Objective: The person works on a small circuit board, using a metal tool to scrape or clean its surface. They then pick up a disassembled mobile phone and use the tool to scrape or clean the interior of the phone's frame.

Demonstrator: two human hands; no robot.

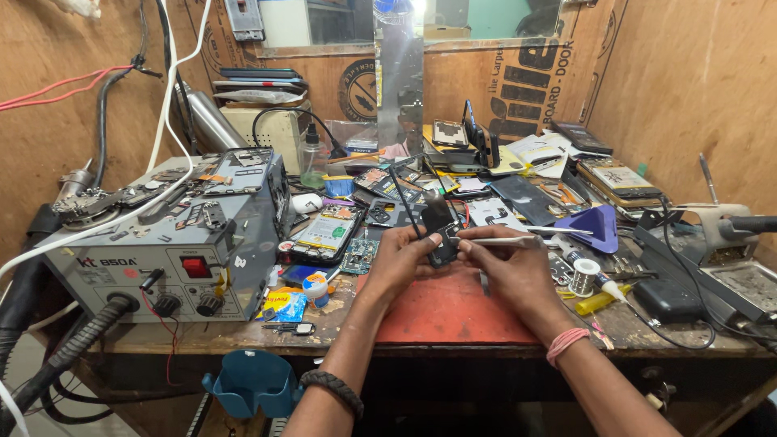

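Small black phone (441, 231) upright over red mat (453, 311), left hand (401, 263) fingers clamped round it, right hand (506, 263) fingers pinching tweezers (502, 240).

Single head view: looks forward-down over cluttered workbench (486, 328), near, wooden back wall (647, 81) beyond.

Small black phone part (441, 231): flat, dark, held tilted above the red work mat (453, 311), pinched at its lower edge. Slim silver tweezers (506, 240): held nearly horizontal, tip touching the part's right side.
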